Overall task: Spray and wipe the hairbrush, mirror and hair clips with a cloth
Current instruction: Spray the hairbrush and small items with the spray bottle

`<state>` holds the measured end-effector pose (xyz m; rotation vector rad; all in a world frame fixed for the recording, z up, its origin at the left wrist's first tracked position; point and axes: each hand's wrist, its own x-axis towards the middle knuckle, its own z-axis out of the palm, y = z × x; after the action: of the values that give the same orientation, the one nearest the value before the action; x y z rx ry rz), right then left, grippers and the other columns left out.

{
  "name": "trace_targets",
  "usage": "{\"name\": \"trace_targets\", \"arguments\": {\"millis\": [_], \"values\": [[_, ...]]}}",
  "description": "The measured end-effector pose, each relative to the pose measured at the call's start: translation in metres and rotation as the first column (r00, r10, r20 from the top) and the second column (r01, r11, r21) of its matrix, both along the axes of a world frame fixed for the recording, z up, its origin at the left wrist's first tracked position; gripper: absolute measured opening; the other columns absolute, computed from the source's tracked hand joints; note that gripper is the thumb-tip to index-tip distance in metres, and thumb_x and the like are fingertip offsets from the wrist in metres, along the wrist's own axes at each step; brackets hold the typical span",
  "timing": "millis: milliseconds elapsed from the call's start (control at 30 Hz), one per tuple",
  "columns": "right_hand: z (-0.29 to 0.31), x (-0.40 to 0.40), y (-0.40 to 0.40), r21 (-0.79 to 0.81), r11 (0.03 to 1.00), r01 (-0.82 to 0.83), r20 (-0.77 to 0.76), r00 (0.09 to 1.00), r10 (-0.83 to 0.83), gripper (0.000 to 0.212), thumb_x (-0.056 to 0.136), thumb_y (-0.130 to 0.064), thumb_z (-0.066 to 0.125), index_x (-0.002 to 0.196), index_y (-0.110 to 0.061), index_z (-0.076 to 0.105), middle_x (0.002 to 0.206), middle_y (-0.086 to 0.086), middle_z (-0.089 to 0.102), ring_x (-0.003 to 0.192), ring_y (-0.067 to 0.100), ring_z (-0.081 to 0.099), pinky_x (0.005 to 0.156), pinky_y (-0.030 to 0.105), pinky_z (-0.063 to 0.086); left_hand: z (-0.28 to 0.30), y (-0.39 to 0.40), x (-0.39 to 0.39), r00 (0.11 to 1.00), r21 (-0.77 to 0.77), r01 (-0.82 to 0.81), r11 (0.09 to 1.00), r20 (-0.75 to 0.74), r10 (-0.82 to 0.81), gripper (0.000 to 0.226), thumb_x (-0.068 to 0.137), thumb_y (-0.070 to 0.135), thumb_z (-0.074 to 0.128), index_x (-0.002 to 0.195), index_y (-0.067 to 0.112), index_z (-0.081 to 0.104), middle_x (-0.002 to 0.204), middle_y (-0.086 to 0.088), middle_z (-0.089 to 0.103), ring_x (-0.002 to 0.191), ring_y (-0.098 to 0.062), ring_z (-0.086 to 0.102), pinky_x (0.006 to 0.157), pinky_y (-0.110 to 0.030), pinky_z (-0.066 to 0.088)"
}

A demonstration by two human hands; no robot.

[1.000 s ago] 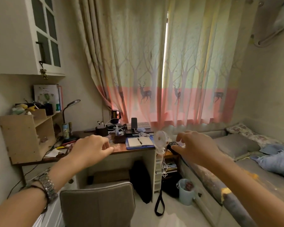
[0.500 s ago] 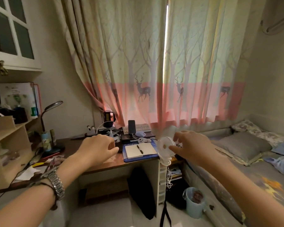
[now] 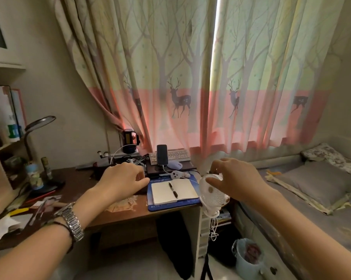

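Observation:
I see no hairbrush, mirror, hair clips, spray bottle or cloth that I can pick out in the head view. My left hand [image 3: 123, 179], with a metal watch on its wrist, hovers over the wooden desk [image 3: 118, 214] with its fingers curled in and nothing visible in them. My right hand [image 3: 234, 179] is held out in front of a small white fan [image 3: 211, 196] at the desk's right end. Its fingers are half curled, and a small dark spot shows at the fingertips; whether it holds something is unclear.
On the desk lie an open notebook with a pen [image 3: 173, 190] on a blue mat, a phone on a stand [image 3: 162, 157], a keyboard [image 3: 177, 155], a desk lamp [image 3: 39, 126] and loose papers [image 3: 29, 213]. A bed [image 3: 312, 199] runs along the right. A bin [image 3: 248, 257] stands on the floor.
The view has closed in on the desk and tilted upward; the chair has dropped out of sight. Both hands stay held out in front, now over the desk and the fan.

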<state>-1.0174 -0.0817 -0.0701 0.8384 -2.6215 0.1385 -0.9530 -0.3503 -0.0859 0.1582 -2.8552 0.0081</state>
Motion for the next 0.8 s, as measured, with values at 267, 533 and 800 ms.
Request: {"name": "trace_targets", "arguments": {"millis": [267,533,800], "values": [[-0.012,-0.14,-0.008,0.032,0.978,-0.208,-0.019,0.978,0.209,0.034,0.09,-0.051,0.051,0.112,-0.026,0.058,0.108,-0.007,0.063,0.09,0.013,0.056,0.075,0.026,0.041,-0.027,0.014,-0.106,0.982,0.069,-0.187,0.98,0.003,0.187,0.031,0.09,0.054,0.048,0.1,0.03,0.063,0.1,0.008,0.066,0.09,-0.012,0.061,0.077,-0.034,0.053],[-0.025,-0.228,-0.026,0.012,0.926,-0.377,0.026,0.926,0.377,0.037,0.092,-0.049,0.049,0.118,-0.024,0.055,0.113,-0.005,0.062,0.104,0.017,0.056,0.081,0.029,0.04,-0.035,0.018,-0.152,0.936,0.097,-0.352,0.931,0.053,0.348,0.027,0.09,0.055,0.048,0.097,0.032,0.062,0.093,0.012,0.062,0.082,-0.007,0.056,0.063,-0.025,0.041],[-0.052,-0.264,-0.084,0.012,0.873,-0.487,0.119,0.868,0.482,0.036,0.091,-0.05,0.048,0.116,-0.025,0.055,0.109,-0.003,0.061,0.101,0.018,0.056,0.081,0.032,0.046,-0.04,-0.014,-0.155,0.875,0.013,-0.478,0.878,0.098,0.475,0.028,0.092,0.053,0.046,0.099,0.031,0.061,0.098,0.01,0.062,0.085,-0.008,0.052,0.065,-0.025,0.038]]}}
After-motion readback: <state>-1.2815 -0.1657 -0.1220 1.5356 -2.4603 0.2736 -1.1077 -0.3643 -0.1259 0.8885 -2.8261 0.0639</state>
